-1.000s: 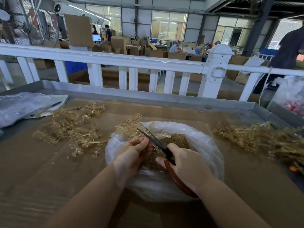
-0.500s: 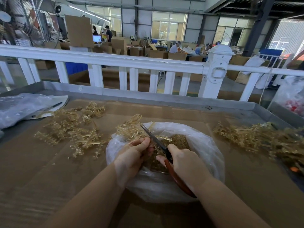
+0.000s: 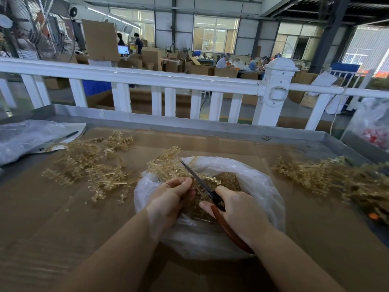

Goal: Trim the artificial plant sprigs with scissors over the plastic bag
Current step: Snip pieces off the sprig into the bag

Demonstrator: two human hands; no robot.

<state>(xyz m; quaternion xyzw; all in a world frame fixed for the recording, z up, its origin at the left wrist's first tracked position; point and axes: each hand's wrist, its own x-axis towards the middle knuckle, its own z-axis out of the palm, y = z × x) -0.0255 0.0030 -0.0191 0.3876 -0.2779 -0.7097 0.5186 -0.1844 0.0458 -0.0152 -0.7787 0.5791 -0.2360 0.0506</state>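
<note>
Holding a gold sprig (image 3: 168, 166) over the open plastic bag (image 3: 263, 186), the left hand (image 3: 168, 199) pinches it with curled fingers. The right hand (image 3: 237, 209) is wrapped tight round the brown handles of the scissors (image 3: 202, 183), whose blades look nearly together and point up past the sprig. Small cut bits (image 3: 227, 180) lie inside the bag. More sprigs lie in 2 piles, a left pile (image 3: 92, 165) and a right pile (image 3: 328, 178), on the brown table (image 3: 63, 218)

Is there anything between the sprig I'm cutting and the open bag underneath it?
Nothing visible. The sprig, held by the left hand, hangs over the plastic bag mouth; the right hand works the scissors above the clippings.
</note>
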